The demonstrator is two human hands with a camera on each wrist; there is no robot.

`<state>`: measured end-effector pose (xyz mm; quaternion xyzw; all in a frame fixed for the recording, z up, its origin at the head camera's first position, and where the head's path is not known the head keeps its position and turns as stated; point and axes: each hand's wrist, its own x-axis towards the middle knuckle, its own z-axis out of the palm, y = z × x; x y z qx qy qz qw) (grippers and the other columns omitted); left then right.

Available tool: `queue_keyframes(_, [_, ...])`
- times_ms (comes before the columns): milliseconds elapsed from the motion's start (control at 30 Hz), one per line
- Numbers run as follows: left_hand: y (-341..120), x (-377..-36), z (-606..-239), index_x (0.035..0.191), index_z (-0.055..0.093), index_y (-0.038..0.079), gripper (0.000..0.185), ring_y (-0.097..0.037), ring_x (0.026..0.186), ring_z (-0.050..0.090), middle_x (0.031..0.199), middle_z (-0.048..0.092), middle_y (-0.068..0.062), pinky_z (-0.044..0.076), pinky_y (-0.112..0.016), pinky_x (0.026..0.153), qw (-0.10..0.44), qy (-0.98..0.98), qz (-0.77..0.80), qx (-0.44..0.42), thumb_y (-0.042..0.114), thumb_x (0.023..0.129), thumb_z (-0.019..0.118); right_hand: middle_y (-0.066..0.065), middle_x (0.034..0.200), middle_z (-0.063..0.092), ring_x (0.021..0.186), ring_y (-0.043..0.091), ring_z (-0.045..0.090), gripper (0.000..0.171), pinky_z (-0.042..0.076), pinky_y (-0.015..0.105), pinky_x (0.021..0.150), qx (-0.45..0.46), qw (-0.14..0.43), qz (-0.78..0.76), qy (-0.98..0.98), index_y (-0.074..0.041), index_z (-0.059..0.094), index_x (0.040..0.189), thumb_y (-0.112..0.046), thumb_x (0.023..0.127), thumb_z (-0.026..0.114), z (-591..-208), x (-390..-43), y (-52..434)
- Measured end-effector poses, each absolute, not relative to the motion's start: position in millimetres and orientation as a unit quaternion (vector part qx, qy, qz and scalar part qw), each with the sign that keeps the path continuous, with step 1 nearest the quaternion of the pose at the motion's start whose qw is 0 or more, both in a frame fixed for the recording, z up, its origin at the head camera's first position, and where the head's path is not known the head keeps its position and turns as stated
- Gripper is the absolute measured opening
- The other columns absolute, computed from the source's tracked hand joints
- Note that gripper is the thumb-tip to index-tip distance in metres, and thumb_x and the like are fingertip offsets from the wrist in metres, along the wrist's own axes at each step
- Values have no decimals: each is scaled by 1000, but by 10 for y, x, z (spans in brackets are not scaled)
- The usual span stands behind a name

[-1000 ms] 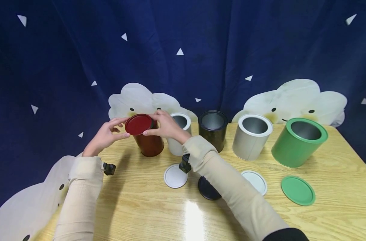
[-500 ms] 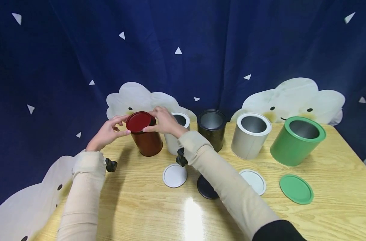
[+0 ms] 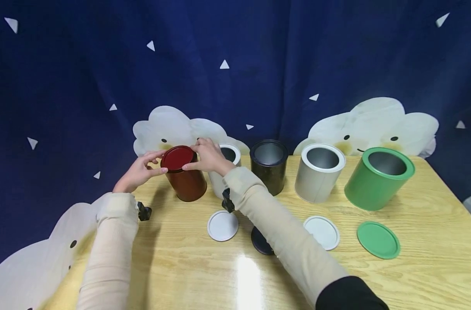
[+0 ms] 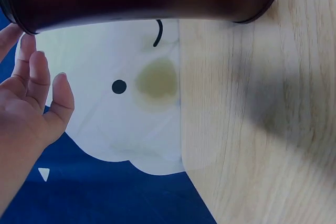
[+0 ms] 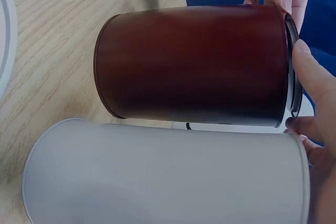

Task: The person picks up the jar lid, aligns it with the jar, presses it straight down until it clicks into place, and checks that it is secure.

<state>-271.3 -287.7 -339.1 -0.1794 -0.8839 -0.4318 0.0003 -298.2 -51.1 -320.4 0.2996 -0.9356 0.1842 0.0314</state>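
Observation:
A dark red can (image 3: 189, 187) stands upright at the left end of the row, with a red lid (image 3: 178, 158) on its mouth. In the right wrist view a narrow gap shows between the lid (image 5: 297, 72) and the can's rim. My left hand (image 3: 139, 171) holds the lid's left edge between thumb and forefinger; the other fingers (image 4: 38, 74) are loosely bent below the rim in the left wrist view. From the right, my right hand (image 3: 211, 157) grips the lid's opposite edge, thumb in front and fingers behind. Its wrist partly hides a white can (image 3: 218, 183).
Right of these stand lidless cans: black (image 3: 269, 176), white (image 3: 316, 185) and green (image 3: 369, 191). Lids lie in front: white (image 3: 223, 226), black (image 3: 261, 241) partly under the right sleeve, white (image 3: 321, 232) and green (image 3: 378, 240). A blue curtain (image 3: 235, 99) hangs behind the wooden table (image 3: 192, 267).
The red lid has come down from a tilted position over the can onto its mouth, with both hands following. The head view has shifted slightly.

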Motion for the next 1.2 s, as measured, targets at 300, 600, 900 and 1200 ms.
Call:
queue_keyframes(300, [-2905, -2614, -3350, 133, 42, -3, 52, -25, 100, 33, 121, 43, -17, 30, -33, 72, -20, -881, -438, -176, 7, 85, 62, 2, 120, 49, 108, 18, 38, 64, 31, 34, 80, 298, 29, 160, -941, -19, 58, 125, -60, 76, 60, -3222, -2952, -594])
queue_keyframes(600, [-3004, -2557, -3410, 130, 44, -5, 50, -26, 97, 33, 115, 42, -16, 31, -30, 70, -29, -886, -433, -160, 9, 85, 61, 1, 118, 48, 106, 16, 37, 65, 31, 32, 80, 308, 11, 141, -941, -19, 55, 128, -61, 78, 56, -3253, -2936, -696])
queue_keyframes(900, [-2974, -2555, -3387, 130, 44, -5, 53, -28, 100, 34, 121, 41, -20, 33, -34, 71, -9, -906, -398, -144, 15, 85, 64, 1, 120, 48, 107, 16, 37, 65, 31, 32, 80, 309, 16, 131, -942, -19, 54, 129, -61, 79, 54, -3266, -2945, -706])
queue_keyframes(1200, [-2961, -2562, -3388, 128, 46, -2, 52, -29, 100, 34, 119, 42, -19, 33, -36, 71, -8, -905, -404, -135, 16, 83, 66, 1, 116, 48, 105, 16, 37, 62, 30, 33, 79, 303, 16, 150, -941, -21, 53, 130, -58, 80, 56, -3276, -2930, -713])
